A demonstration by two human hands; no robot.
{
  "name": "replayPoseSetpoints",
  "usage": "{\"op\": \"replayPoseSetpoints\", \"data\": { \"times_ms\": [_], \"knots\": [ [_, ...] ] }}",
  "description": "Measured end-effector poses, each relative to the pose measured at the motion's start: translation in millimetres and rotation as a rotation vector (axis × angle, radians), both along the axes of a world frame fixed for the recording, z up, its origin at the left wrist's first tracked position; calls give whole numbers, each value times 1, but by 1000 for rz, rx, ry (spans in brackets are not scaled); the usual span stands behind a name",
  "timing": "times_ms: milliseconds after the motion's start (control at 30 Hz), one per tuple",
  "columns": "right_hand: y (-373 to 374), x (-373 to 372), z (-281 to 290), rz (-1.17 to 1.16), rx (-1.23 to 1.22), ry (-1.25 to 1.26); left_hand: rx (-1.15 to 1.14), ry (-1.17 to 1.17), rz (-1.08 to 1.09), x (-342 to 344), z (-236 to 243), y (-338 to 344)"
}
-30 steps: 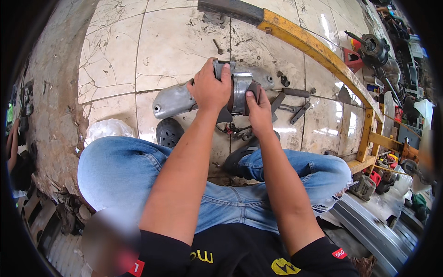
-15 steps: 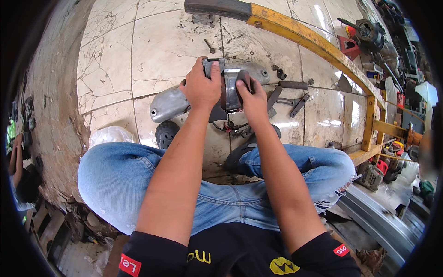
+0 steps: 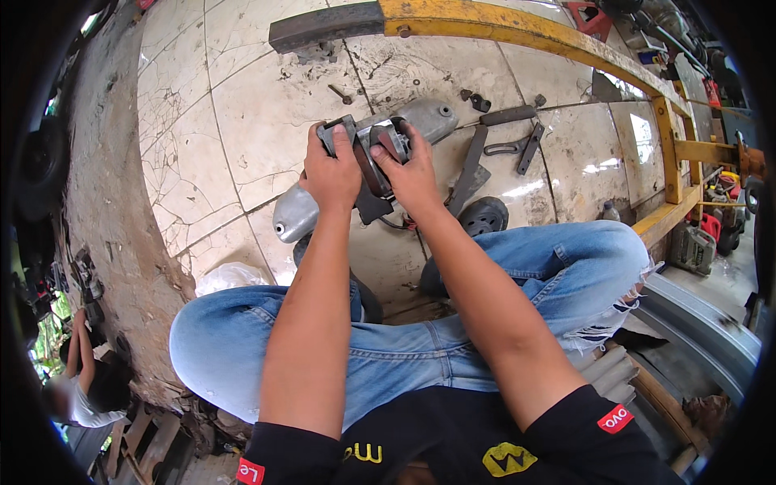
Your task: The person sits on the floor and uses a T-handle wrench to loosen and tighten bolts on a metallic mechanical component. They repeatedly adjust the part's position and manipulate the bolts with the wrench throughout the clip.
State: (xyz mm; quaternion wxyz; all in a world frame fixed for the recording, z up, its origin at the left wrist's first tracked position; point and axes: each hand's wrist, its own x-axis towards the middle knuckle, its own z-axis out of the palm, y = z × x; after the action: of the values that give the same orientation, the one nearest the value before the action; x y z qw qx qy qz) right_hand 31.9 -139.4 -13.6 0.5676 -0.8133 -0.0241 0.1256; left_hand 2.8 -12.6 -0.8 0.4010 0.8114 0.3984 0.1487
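Note:
Both my hands hold a boxy grey metal tool with a brown band [image 3: 370, 173] around it, much like a belt sander; its exact kind is unclear. My left hand [image 3: 333, 174] wraps the grey end on the left, thumb on top. On the other side, my right hand [image 3: 412, 174] grips the tool, fingers curled around its far edge and thumb beside a dark brown flap [image 3: 393, 147]. A long silver metal casing [image 3: 297, 212] lies on the tiles below, partly hidden by my hands and the tool. Its far end reaches out to the right.
Right of my hands lie a dark flat bar [image 3: 469, 171], a dark cylinder [image 3: 508, 115] and a black bracket [image 3: 529, 149]. A bolt [image 3: 340, 94] rests farther off. A yellow metal frame [image 3: 517, 32] crosses the far side. Another person [image 3: 85, 388] is at far left.
The tool has turned in my hands, so its broad shiny face shows less. My right hand has shifted closer to the left one. The whole view has swung round slightly.

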Motion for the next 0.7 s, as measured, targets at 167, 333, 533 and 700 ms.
{"op": "replayPoseSetpoints", "data": {
  "times_ms": [167, 333, 533, 700],
  "knots": [
    [-16, -23, -13, -54, -15, -39, -22, -12, 12, 0, 5, -1],
    [-5, -1, -18, -199, -12, -100, -33, -12, -15, -2, 8, -1],
    [-32, 48, -8, -288, 142, 227, -15, -10, -7, -2, 5, -1],
    [-23, 12, 4, -145, 183, 53, -33, -28, -1, 3, 5, -5]
  ]
}}
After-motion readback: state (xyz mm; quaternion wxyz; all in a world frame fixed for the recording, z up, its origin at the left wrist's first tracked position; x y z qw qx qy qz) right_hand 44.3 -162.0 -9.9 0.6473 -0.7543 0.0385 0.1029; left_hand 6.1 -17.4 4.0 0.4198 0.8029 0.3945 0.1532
